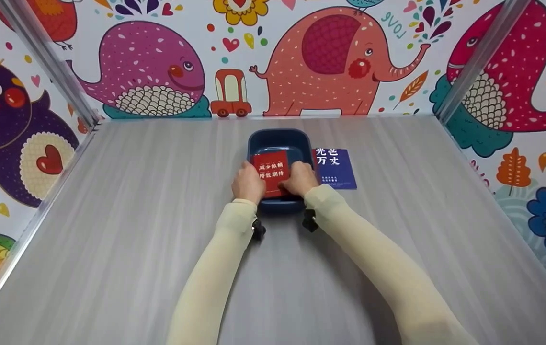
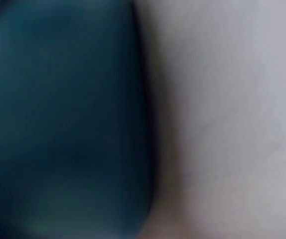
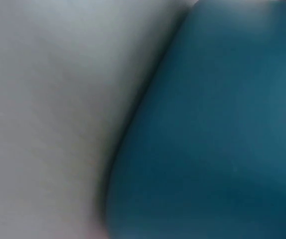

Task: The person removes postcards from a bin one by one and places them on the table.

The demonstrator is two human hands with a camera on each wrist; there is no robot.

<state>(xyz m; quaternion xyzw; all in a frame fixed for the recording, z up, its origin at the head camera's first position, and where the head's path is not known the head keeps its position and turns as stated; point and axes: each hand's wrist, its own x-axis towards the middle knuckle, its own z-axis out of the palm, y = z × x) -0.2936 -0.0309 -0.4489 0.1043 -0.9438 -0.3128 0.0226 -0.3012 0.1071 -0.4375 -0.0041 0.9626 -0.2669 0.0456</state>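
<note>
A red booklet (image 1: 273, 188) with white characters lies over the inside of a dark blue rectangular tray (image 1: 280, 206). My left hand (image 1: 249, 183) grips the booklet's left edge at the tray's left side. On the other side, my right hand (image 1: 303, 179) holds the booklet's right edge, with the thumb against it. Most fingertips are hidden. Both wrist views are blurred and filled by the tray's wall, seen close up in the left wrist view (image 2: 63, 119) and the right wrist view (image 3: 208, 129).
Just right of the tray, a blue booklet (image 1: 339, 170) with white characters lies on the grey wood-grain table (image 1: 158, 201), partly hidden by the tray and right hand. Cartoon-printed panels (image 1: 234, 48) and metal posts (image 1: 483, 57) border the table at the back and sides.
</note>
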